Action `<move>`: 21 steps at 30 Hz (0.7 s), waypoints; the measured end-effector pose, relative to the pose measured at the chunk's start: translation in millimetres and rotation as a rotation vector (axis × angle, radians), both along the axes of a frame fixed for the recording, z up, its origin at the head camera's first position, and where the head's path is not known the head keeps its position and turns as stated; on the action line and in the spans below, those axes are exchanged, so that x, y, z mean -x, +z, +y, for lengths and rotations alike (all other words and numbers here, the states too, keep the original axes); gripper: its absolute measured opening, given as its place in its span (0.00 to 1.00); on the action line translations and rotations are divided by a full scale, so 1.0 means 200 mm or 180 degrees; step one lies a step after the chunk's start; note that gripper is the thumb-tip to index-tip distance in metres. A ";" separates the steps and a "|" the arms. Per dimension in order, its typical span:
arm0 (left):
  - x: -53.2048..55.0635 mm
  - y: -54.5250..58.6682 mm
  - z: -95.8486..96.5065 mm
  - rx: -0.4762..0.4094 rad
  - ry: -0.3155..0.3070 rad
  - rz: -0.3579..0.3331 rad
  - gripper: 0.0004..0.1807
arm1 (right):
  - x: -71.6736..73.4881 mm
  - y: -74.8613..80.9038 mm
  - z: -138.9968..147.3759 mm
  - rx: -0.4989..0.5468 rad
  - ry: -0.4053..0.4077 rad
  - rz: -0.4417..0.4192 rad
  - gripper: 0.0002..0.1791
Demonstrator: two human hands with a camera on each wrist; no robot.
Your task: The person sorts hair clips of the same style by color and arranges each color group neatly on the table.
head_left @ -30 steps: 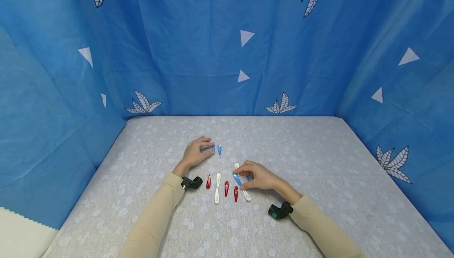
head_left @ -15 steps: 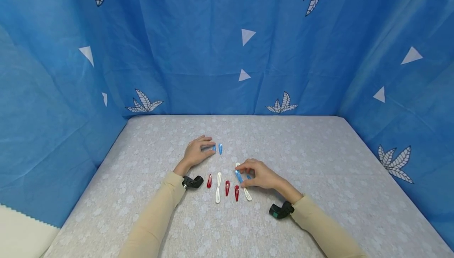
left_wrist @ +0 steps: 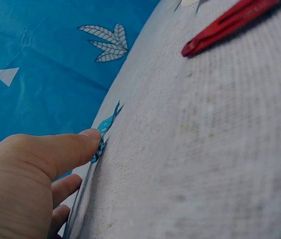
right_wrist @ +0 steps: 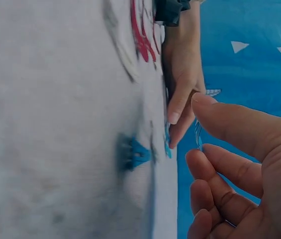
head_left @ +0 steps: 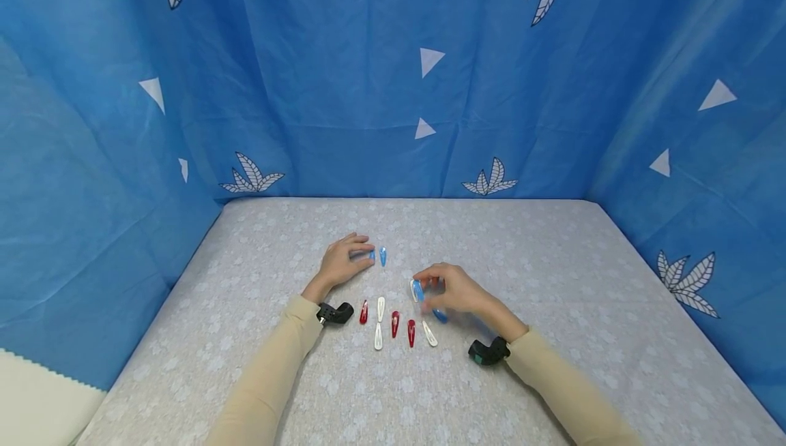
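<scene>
My right hand [head_left: 457, 290] pinches a blue snap hair clip [right_wrist: 198, 135] between thumb and fingertips, raised over the table in the right wrist view. In the head view this clip overlaps a white hair clip [head_left: 413, 290]. Another blue clip [head_left: 439, 315] lies under the right hand. Farther back, my left hand [head_left: 345, 262] has thumb and forefinger at the ends of a blue hair clip [head_left: 372, 255] on the table; its thumb tip meets the clip in the left wrist view. Just right of it lies one more blue clip [head_left: 383, 256].
Between the forearms lie red hair clips [head_left: 395, 324], two white clips [head_left: 378, 337] end to end, and another white clip [head_left: 429, 334]. A pale patterned cloth covers the table [head_left: 522, 248]. Blue curtains [head_left: 344, 91] with leaf prints rise behind and at both sides.
My right hand has lifted the blue clip and moved slightly away from me, uncovering more of the blue clip beneath it. The left hand stays in place.
</scene>
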State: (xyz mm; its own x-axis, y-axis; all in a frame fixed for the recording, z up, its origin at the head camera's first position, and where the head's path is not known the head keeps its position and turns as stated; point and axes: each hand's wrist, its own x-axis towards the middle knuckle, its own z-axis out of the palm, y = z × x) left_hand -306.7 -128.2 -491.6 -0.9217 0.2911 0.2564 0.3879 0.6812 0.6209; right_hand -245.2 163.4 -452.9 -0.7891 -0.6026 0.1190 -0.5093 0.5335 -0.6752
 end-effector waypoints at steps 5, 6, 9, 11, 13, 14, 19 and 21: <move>0.00 0.00 0.00 -0.0018 0.0003 0.0015 0.21 | 0.05 0.06 -0.04 -0.0029 -0.0062 0.0033 0.27; 0.01 0.00 0.00 -0.0016 0.0003 0.0021 0.21 | 0.06 0.07 -0.05 -0.0027 -0.0081 0.0036 0.27; 0.01 0.00 0.00 -0.0019 0.0004 0.0035 0.20 | 0.10 0.09 -0.09 -0.0013 -0.0162 0.0022 0.28; 0.01 -0.01 0.00 -0.0030 0.0003 0.0027 0.20 | 0.12 0.10 -0.12 0.0015 -0.0218 -0.0003 0.28; 0.01 -0.01 0.00 -0.0023 0.0003 0.0015 0.21 | 0.15 0.11 -0.15 0.0045 -0.0268 -0.0030 0.28; 0.01 -0.01 0.00 -0.0011 0.0006 0.0014 0.21 | 0.17 0.11 -0.16 0.0050 -0.0296 -0.0032 0.28; 0.01 0.00 0.00 0.0028 0.0002 -0.0012 0.21 | 0.23 0.10 -0.23 0.0079 -0.0474 -0.0100 0.27; 0.01 0.01 0.00 0.0031 -0.0004 -0.0023 0.21 | 0.26 0.10 -0.25 0.0091 -0.0558 -0.0144 0.27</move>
State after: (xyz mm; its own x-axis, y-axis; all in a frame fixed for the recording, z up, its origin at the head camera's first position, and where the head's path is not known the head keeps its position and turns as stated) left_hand -308.6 -128.4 -490.5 -0.9231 0.2947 0.2470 0.3843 0.6867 0.6171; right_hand -296.5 114.0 -433.8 -0.8866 -0.4524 0.0962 -0.3791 0.5917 -0.7115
